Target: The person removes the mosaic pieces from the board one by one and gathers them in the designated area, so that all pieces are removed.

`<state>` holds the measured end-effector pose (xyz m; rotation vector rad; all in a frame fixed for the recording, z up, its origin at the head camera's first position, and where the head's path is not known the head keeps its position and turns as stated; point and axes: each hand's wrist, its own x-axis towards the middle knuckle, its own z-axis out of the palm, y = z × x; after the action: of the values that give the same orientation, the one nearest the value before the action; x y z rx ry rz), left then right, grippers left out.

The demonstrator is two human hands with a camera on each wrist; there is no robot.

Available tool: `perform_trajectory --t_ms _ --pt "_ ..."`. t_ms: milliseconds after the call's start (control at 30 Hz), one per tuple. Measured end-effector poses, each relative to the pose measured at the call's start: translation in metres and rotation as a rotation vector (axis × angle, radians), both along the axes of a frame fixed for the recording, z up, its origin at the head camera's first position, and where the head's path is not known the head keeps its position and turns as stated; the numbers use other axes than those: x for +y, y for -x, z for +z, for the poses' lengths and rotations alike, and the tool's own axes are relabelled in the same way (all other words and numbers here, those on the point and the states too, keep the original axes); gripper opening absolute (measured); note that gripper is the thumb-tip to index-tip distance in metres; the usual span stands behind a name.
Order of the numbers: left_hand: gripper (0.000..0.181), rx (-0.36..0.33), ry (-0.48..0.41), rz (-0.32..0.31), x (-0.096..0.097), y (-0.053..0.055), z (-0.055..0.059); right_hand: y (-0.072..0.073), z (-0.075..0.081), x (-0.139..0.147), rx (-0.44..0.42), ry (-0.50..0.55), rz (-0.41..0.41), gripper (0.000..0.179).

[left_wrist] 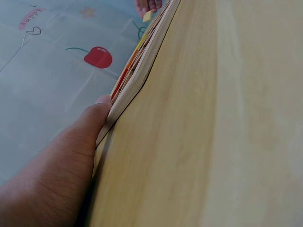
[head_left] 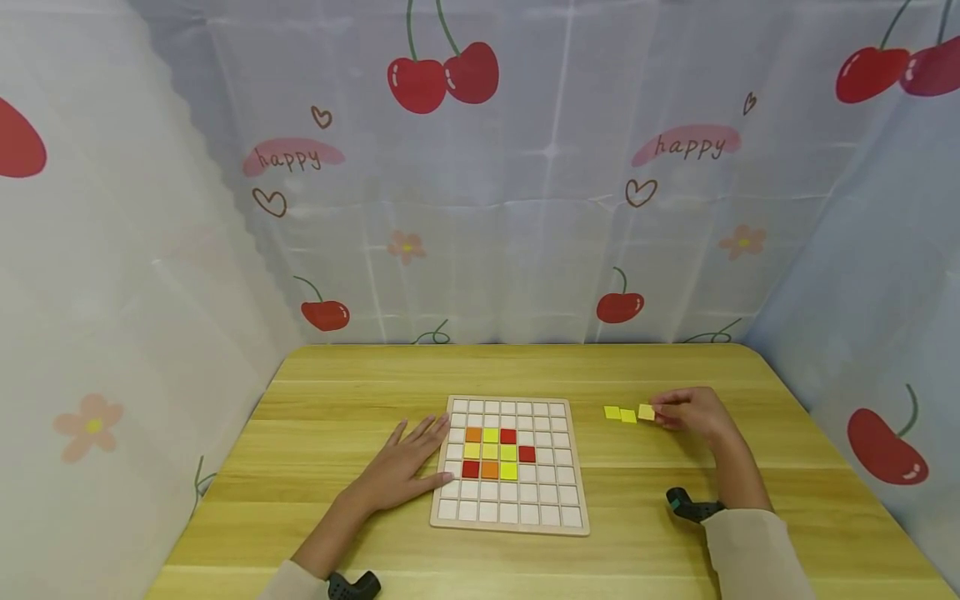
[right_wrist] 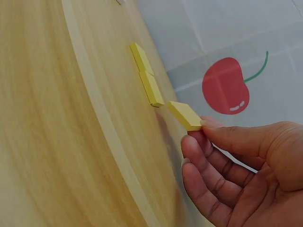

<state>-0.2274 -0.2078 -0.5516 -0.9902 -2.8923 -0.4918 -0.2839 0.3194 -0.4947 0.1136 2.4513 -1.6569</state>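
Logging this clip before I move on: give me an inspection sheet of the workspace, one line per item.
Surface: wood-grain tabletop.
Job's things: pale grid board holding ten coloured tiles, five yellow, three red, two orange; two yellow tiles lie together on the tabletop, right of the board.
Clutter: nothing seen.
Left hand: fingers straight, at the board's left edge, thumb touching it.
Right hand: pinches another yellow tile between thumb and fingers.
Cables: nothing seen.
Surroundings: pale curtain behind and at both sides, printed with cherries, hearts, flowers and "happy".
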Motion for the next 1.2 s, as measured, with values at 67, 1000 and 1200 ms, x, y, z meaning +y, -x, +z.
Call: perform_trajectory --t_ms 67,1000,1200 --pt "0.086 -0.001 -0.001 0.0 0.0002 -0.0003 0.0006 -0.0007 -0.0006 0.0001 -0.006 -0.015 0.001 0.028" --pt "0.087 -0.003 -0.007 0.005 -0.0004 -0.0016 -0.0003 0.0013 -0.0085 -0.0065 0.011 -0.12 -0.032 0.028" --pt "0.087 0.002 0.001 0.002 -0.0002 -0.0003 0.0005 0.0013 -0.0091 -0.0092 0.013 -0.12 -0.07 0.027"
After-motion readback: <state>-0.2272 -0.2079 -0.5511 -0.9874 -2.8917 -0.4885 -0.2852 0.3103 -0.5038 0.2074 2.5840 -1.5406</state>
